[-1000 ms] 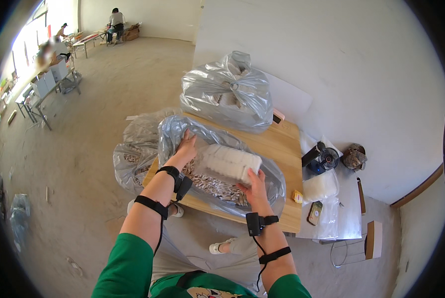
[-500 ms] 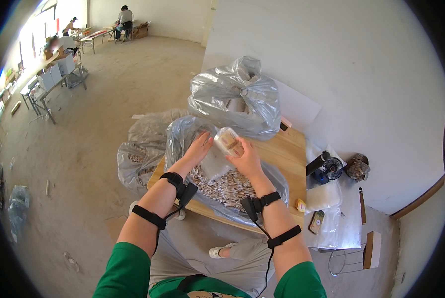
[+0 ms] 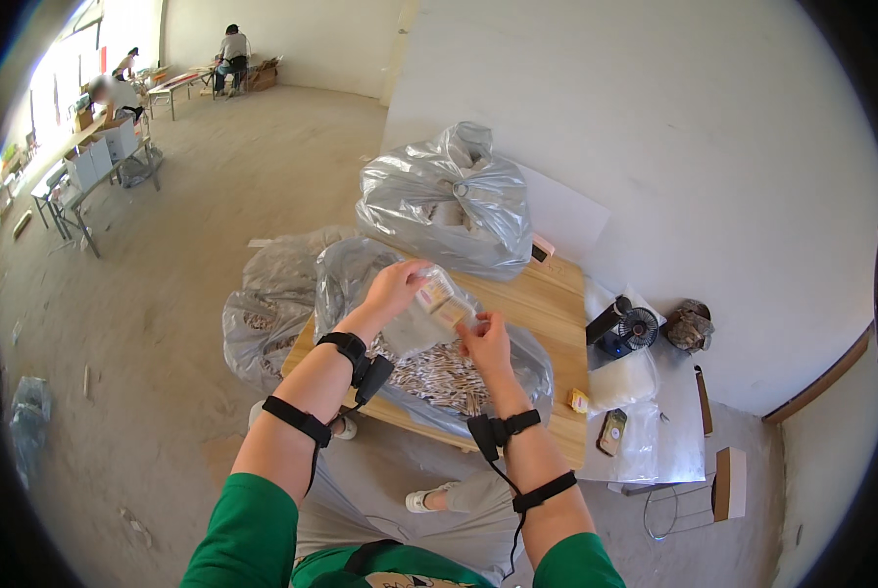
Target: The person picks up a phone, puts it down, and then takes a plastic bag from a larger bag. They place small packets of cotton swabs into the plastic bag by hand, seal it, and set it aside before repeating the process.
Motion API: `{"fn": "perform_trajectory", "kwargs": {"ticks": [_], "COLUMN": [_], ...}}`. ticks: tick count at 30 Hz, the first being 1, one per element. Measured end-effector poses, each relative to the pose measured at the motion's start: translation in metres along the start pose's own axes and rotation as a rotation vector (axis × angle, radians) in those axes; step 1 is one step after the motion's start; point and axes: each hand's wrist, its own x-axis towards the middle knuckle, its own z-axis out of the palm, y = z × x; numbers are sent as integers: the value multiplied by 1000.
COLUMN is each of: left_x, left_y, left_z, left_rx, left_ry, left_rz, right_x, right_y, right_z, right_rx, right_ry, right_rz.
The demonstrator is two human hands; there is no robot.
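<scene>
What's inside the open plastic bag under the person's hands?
A heap of thin sticks shows inside. What lies beneath them, or behind the held package, is covered.

The left forearm slants forward and inward from a green left sleeve, reaching farther out than the right forearm, which angles forward and leftward from its own green right sleeve. Black straps circle both wrists and both forearms. The left hand shows its back, with its bent fingers pointing rightward in a grip. The right hand sits slightly nearer the body, fingers curled and thumb extended toward the left, in a fingertip pinch. The two hands are near each other but apart, both wrists roughly straight.
</scene>
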Motion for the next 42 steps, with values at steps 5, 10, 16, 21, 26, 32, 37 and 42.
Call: {"fn": "perform_trajectory", "kwargs": {"ticks": [5,10,16,21,26,32,37,42], "left_x": [3,16,32,38,42,43,52,54], "left_y": [-4,-10,9,4,10,21,28,43], "left_z": [6,-2,-8,-20,-32,-46,-49,-50], "left_rx": [128,-113,-618,-611,-498,-277,-185,-169], "left_ry": [93,212,210,223,214,209,183,140], "left_rz": [105,-20,-212,-156,-63,52,117,154], "right_x": [-7,1,19,30,36,40,46,50], "right_y": [-8,-34,-44,-51,-62,-79,-86,-109], "right_z": [-7,-26,-38,-36,-39,-47,-50,-48], "right_rx": [221,57,-237,-160,-148,-90,-157,-244], "right_ry": [-63,-136,57,117,182,223,165,140], "right_rz": [-49,19,-256,-394,-447,-380,-397,-501]}}
